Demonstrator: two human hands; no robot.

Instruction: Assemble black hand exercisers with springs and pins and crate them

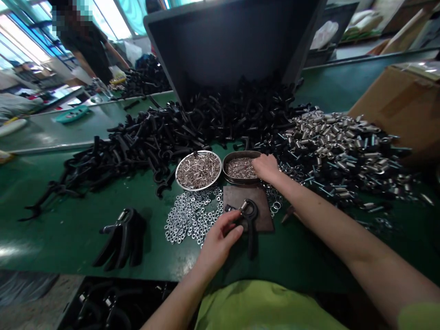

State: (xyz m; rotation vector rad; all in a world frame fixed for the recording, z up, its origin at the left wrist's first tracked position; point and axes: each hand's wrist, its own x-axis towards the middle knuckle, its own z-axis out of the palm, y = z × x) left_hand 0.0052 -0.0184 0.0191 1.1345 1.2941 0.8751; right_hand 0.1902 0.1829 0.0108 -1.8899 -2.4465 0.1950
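Right edge of frame: brown carton (383, 101). Upper right: white plastic bag (323, 35). Upper left: turquoise dish (72, 114); person (91, 55) in dark clothing, standing; teal curtain (129, 16) at window (104, 19).

Bare forearms (330, 224), the right one extended farther out.
The left grip (217, 242) is low, thumb and forefinger pointing rightward, tips slightly apart; the right grip (266, 167) has fingers turned down, their ends hidden, its arm slanting inward.
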